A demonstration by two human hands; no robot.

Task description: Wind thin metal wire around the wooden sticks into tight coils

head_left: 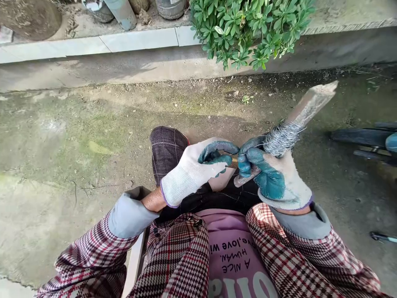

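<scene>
Both hands wear white knit gloves with teal-coated fingers and meet above my lap. My right hand [273, 176] is closed around a rough wooden stick [313, 101], which slants up to the right. Thin silvery wire [283, 138] is wound thickly around the stick's middle, just above that hand. The stick's lower end [245, 178] sticks out below the fingers. Fingertips pinched together, my left hand [206, 159] nearly touches the right one. A small yellowish-brown piece [235, 160] shows between the two hands; its kind is unclear, and the gloved fingers partly hide it.
Ahead runs a low concrete ledge with a white tiled edge [139, 40], bearing pots and a leafy green bush [248, 29]. A dark wheel [359, 136] stands at the right on the mossy concrete ground [77, 140]. A pale bar [135, 260] shows beside my seat.
</scene>
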